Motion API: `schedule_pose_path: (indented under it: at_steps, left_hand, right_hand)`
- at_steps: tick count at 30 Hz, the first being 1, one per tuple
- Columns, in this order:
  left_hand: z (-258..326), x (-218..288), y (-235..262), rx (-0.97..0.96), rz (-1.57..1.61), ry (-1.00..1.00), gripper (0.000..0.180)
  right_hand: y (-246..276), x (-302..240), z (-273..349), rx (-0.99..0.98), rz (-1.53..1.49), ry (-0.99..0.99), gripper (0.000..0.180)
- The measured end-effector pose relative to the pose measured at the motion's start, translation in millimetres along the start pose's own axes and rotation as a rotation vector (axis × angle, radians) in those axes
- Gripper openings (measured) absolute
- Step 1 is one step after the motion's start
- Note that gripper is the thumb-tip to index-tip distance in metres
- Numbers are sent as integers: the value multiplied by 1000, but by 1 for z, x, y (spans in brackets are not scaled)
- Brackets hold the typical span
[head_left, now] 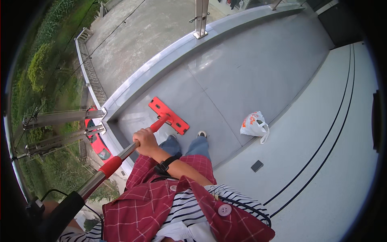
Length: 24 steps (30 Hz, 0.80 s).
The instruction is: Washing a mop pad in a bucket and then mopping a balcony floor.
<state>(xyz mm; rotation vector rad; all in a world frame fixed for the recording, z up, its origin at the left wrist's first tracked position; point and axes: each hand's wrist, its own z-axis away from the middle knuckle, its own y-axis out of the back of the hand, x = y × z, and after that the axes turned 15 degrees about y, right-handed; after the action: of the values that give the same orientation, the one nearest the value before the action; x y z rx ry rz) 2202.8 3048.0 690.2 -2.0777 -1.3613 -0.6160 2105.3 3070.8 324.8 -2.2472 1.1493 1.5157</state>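
Note:
A flat mop with a red rectangular head (169, 115) rests on the grey tiled floor in front of my feet. Its pole, silver with red joints and a black grip, slants up toward the lower left. My right hand (146, 142) is wrapped round the pole just above the lower red joint, a black strap on its wrist. At the lower left, my left hand (50, 207) is at the black grip (64, 211), mostly hidden behind it in shadow.
A knotted white plastic bag (255, 124) stands by the white wall (298, 161) on the right. A raised ledge (161, 60) with metal posts (200, 20) borders the floor at left and far side. Beyond it, lower down, are a red car (98, 147), concrete yard and greenery.

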Motion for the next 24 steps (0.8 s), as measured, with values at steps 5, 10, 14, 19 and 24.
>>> schedule_pose_path:
  at_steps: [5,10,14,19,24]
  left_hand:
    - [-9,-16,-21,26,-32,-58,22]
    - [-3,-28,-34,40,-32,-113,22]
    - [31,-37,-44,157,-279,-106,17]
    - [84,-20,-13,298,-570,163,3]
    - [141,17,-8,416,-586,186,10]
  right_hand:
    - [82,30,5,125,246,27,12]
    - [177,116,-7,195,517,-10,11]
    - [221,182,-33,231,602,-46,11]
    - [209,210,-42,120,606,-30,14]
    - [155,207,-39,-61,620,-19,15]
